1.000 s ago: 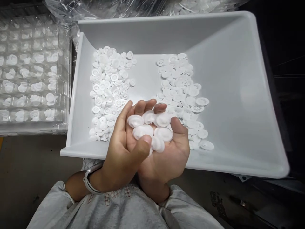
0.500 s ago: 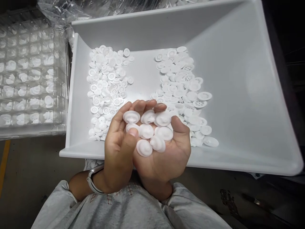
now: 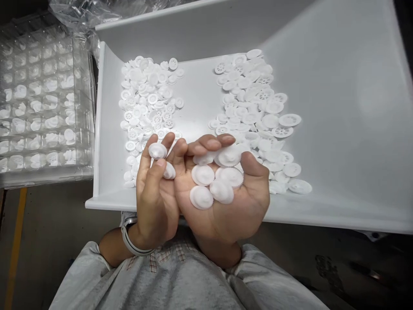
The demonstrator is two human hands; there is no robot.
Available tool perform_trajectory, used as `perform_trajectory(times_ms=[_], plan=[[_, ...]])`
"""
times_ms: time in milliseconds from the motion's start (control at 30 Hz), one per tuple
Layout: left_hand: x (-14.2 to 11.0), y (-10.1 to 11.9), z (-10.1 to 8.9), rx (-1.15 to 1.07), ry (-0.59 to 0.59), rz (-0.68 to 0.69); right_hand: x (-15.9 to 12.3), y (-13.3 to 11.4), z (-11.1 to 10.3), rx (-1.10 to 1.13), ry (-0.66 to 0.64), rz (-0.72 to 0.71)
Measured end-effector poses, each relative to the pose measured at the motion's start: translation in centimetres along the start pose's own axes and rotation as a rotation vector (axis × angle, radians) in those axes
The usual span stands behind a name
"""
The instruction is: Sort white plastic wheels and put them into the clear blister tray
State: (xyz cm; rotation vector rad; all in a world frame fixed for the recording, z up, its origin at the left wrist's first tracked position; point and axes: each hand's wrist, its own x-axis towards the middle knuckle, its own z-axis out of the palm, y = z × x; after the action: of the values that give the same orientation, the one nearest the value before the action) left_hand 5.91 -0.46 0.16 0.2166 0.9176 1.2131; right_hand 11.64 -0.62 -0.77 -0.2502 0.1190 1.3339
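My left hand (image 3: 156,204) is closed, its thumb and fingers holding two white plastic gears (image 3: 158,151), one above the other. Beside it my right hand (image 3: 226,217) is cupped palm up, with its fingers curled over at the far side. Several white plastic gears (image 3: 201,197) with toothed rims rest in that palm, and the curled fingers partly hide the farthest ones. The inner edges of both hands touch. They are held over the near edge of a grey plastic tray (image 3: 335,107).
Inside the tray lie a left pile of small white gears (image 3: 146,92) and a right pile of larger ones (image 3: 254,99). On the left stands a clear compartment tray (image 3: 77,112) with white parts in many pockets. Crumpled clear plastic film (image 3: 87,15) lies behind.
My left hand has drawn left with two gears, out of the joined cupped hands. My right hand has shifted slightly right with the rest. The camera view has turned a little.
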Motion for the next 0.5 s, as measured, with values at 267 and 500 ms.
perform_trajectory(times_ms=[267,500], plan=[[0.3,0.9,-0.4,-0.145,-0.05,-0.054,0.1,-0.2,-0.3,-0.085,0.034,-0.035],[-1.3,1.1,-1.0,-0.124,-0.008,-0.097,0.2,-0.3,-0.2,-0.147,0.069,-0.108]])
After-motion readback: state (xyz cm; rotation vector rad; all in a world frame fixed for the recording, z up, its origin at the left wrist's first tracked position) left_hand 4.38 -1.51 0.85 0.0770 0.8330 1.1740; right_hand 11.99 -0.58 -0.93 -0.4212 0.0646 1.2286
